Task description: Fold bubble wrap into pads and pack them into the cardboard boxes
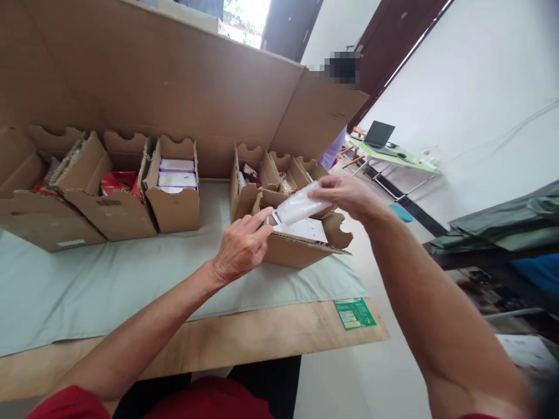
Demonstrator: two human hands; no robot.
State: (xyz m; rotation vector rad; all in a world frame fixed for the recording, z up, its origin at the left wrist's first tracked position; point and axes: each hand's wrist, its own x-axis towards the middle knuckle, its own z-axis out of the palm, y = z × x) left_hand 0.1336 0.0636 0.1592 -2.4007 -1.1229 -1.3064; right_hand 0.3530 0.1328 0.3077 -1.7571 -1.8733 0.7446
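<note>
My right hand [345,195] grips the upper end of a white packet in clear plastic wrap [301,202], held slanting over an open cardboard box [292,250]. My left hand [244,241] is at the box's left end, beside the packet's lower end. Its thumb and index finger are closed together around something small and pale that I cannot make out. Inside that box, below the packet, lie flat white items [305,228] with small dark marks.
Several cut-open cardboard boxes stand on the pale green cloth [209,262]. One [172,209] holds purple-edged white packs, another [111,215] red packets. A tall cardboard panel [174,87] rises behind. A green label [354,314] lies at the wooden table edge [244,340]; a laptop [379,135] sits farther off.
</note>
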